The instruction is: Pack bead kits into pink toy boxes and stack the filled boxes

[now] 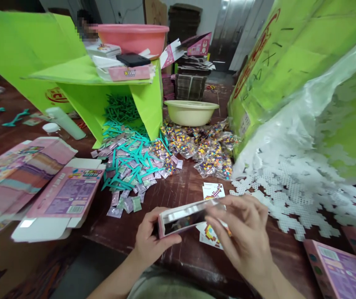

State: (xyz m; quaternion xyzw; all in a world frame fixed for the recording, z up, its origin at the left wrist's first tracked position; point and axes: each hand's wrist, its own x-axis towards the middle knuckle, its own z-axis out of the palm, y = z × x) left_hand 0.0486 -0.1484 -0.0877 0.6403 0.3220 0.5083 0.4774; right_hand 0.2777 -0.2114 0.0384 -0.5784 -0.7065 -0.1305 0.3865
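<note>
A slim cardboard box (181, 222) with a pink edge is held above the table, its open long side facing me. White pieces show along the top of the opening, and its dark inside is hard to make out. My left hand (149, 236) grips the left end, thumb along the lower edge. At the right end, the bent fingers of my right hand (243, 228) close on the box, slightly blurred. Printed pattern cards (213, 190) lie on the table behind and beneath the box, partly covered by it and my right hand.
Teal tools and small sachets (128, 166) spill from a green carton (148, 108). Bagged colourful beads (209, 153) lie by a cream basin (191, 113). White pegboards (299, 199) spread at right. Flattened pink boxes (72, 191) lie left; a person sits behind.
</note>
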